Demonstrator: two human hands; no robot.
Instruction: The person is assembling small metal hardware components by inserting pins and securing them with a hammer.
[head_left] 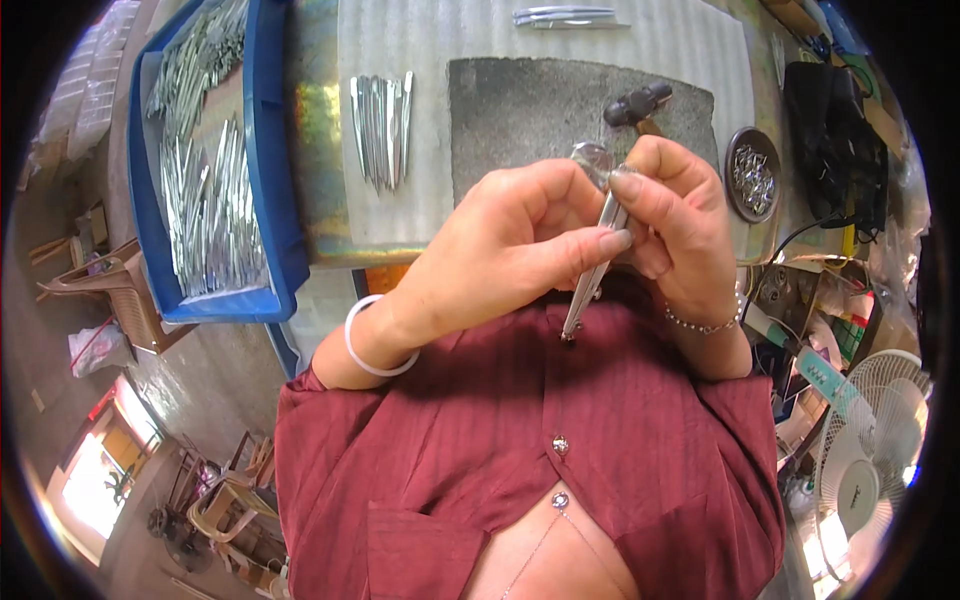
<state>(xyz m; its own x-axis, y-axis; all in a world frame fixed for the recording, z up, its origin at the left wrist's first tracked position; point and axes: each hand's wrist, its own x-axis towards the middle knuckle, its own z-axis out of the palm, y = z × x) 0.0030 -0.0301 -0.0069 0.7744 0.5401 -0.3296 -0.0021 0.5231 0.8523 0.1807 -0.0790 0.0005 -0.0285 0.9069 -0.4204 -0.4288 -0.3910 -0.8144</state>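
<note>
Both hands meet over the near edge of the work table. Between my left hand (pixel 490 235) and my right hand (pixel 685 215) is a slim two-armed metal tool (pixel 587 285), tilted with its lower end toward my body. The thumb and curled fingers of my left hand close around its middle. My right thumb and fingers pinch its upper end, where fingers hide part of it. A round, clear, shiny piece (pixel 592 157) shows just above my left fingers; whether it is joined to the tool I cannot tell. A hammer (pixel 638 104) lies beyond my right hand.
A dark grey slab (pixel 520 110) rests on a whitish sheet (pixel 425 45). Several slender pointed metal pieces (pixel 380 130) lie left of it. Further left, a blue tray (pixel 275 150) holds many similar pieces. A round dish (pixel 738 200) of small shiny parts stands right. A fan (pixel 855 490) stands lower right.
</note>
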